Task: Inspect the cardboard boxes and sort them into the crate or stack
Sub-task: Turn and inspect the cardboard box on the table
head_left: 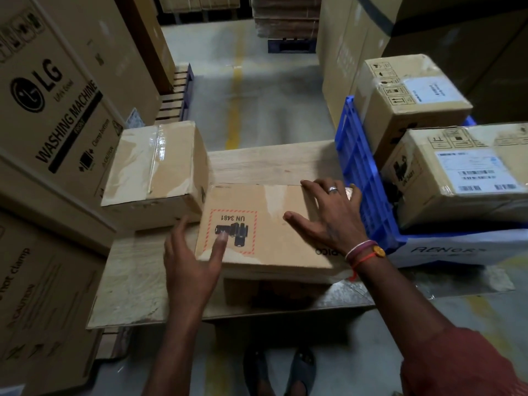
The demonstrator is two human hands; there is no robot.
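Cardboard box (265,232), counter centre: I am inspecting it, right hand (328,215) spread flat on top, left hand (191,261) open, fingertip touching; blue crate (363,172), three o'clock, likely next.

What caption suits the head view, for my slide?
Both hands, left and right, on a UN 3481 box beside the blue crate.

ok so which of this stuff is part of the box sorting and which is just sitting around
Part of the job:
- UN 3481 box under both hands: left hand, right hand
- taped box beside it
- blue crate holding two boxes

Just around:
- washing machine carton
- floor pallet
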